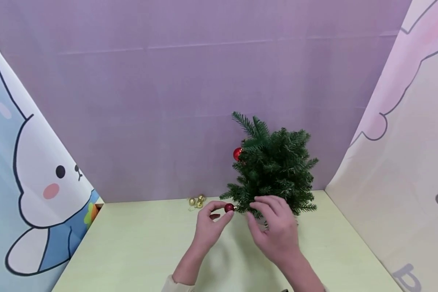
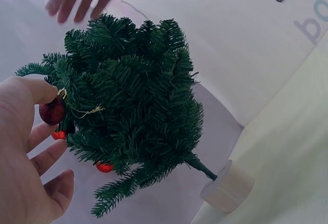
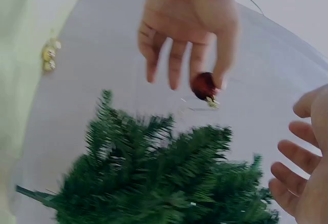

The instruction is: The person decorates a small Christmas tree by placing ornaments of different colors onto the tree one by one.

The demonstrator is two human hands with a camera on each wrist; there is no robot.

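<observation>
Between thumb and forefinger, my left hand (image 1: pixel 209 229) pinches a dark red glittery bauble (image 2: pixel 53 112) with a gold cap and a thin gold hanging thread (image 2: pixel 84 113). It is held just left of the lower branches of a small artificial Christmas tree (image 1: pixel 277 162). My right hand (image 1: pixel 277 227) hovers in front of the tree, fingers loosely bent and holding nothing. A bright red bauble (image 1: pixel 237 154) hangs on the tree's left side. Two red ones, the upper bauble (image 2: pixel 59 135) and the lower bauble (image 2: pixel 104 167), show among the branches in the left wrist view.
Several small gold baubles (image 1: pixel 199 205) lie at the back of the pale table (image 1: pixel 142 243), left of the tree. The tree stands on a light round base (image 2: pixel 228 187). A purple backdrop (image 1: pixel 149 121) rises behind, with printed cloth panels on both sides.
</observation>
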